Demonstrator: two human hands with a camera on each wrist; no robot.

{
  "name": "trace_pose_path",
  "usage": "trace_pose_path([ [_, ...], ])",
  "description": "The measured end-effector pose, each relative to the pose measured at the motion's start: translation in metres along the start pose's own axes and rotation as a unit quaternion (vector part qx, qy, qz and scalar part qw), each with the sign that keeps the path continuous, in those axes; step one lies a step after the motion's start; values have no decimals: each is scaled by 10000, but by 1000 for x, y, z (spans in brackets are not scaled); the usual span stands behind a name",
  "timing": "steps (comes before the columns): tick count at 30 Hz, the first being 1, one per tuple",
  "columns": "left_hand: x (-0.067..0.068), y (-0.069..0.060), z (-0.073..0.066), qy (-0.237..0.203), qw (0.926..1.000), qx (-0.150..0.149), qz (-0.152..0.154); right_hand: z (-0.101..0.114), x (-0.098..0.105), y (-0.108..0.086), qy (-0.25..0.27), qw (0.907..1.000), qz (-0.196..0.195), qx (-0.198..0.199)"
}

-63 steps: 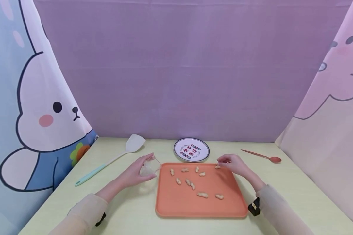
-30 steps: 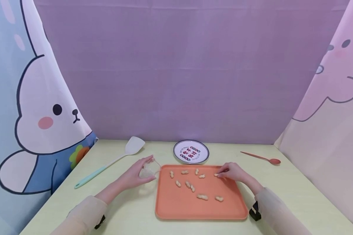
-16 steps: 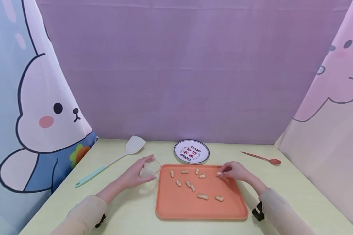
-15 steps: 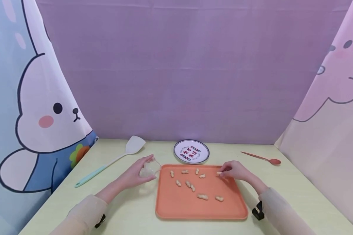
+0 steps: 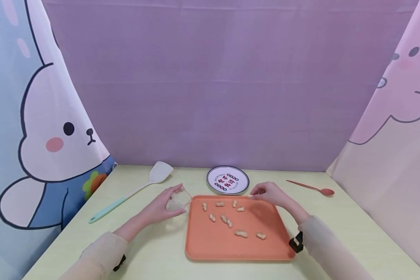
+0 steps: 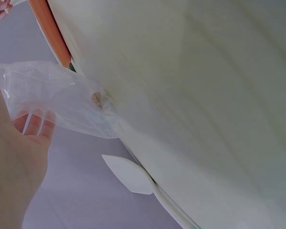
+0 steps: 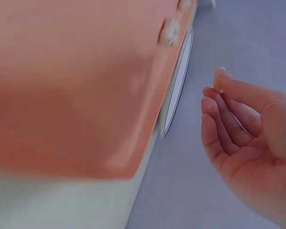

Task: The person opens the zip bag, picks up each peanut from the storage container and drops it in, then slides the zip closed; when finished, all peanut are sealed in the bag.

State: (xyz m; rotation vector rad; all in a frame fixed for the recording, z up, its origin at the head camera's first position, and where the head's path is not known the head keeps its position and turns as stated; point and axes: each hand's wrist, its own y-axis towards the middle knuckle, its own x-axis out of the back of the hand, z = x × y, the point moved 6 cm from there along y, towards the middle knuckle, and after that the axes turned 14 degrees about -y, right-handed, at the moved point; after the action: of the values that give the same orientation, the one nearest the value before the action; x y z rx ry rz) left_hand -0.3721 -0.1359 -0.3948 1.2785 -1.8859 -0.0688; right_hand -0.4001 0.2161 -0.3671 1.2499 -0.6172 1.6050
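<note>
My left hand (image 5: 159,206) holds a clear plastic bag (image 5: 177,199) with its mouth spread, just left of the orange tray (image 5: 239,252). In the left wrist view, one peanut (image 6: 97,99) shows inside the bag (image 6: 62,93), near its bottom. My right hand (image 5: 271,195) is raised over the tray's back edge, pinching a peanut (image 5: 250,196) between thumb and fingertips. In the right wrist view that peanut (image 7: 219,90) is mostly hidden by the fingers. Several peanuts (image 5: 241,233) lie spread across the tray.
A white plate with red and blue print (image 5: 228,180) stands behind the tray. A spatula with a pale green handle (image 5: 108,209) lies at the back left, and a red spoon (image 5: 326,192) at the back right. A purple cloth (image 5: 210,85) hangs behind the table.
My right hand has lifted the pinched peanut from the tray's back right part and moved it leftward and toward the back. The left hand and bag stay about where they were.
</note>
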Motion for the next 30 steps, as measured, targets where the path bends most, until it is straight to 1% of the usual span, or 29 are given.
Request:
trace_pose_path([
  [7,-1,0,1,-32,9999,-136,-29,26,-16,12,213,9998,7,-48],
  [9,-1,0,2,-9,9999,-131,-28,35,-20,16,324,9995,-18,19],
  [11,-1,-1,2,-12,9999,-111,-23,45,-24,21,398,9991,-80,130],
  [18,0,-1,1,-65,10000,-15,-23,86,-31,34,536,9950,-385,752],
  [25,1,0,1,-52,10000,35,-3,120,-38,42,905,9909,-418,909],
  [30,0,0,2,-95,9999,69,45,139,-44,48,973,9894,-382,1009],
])
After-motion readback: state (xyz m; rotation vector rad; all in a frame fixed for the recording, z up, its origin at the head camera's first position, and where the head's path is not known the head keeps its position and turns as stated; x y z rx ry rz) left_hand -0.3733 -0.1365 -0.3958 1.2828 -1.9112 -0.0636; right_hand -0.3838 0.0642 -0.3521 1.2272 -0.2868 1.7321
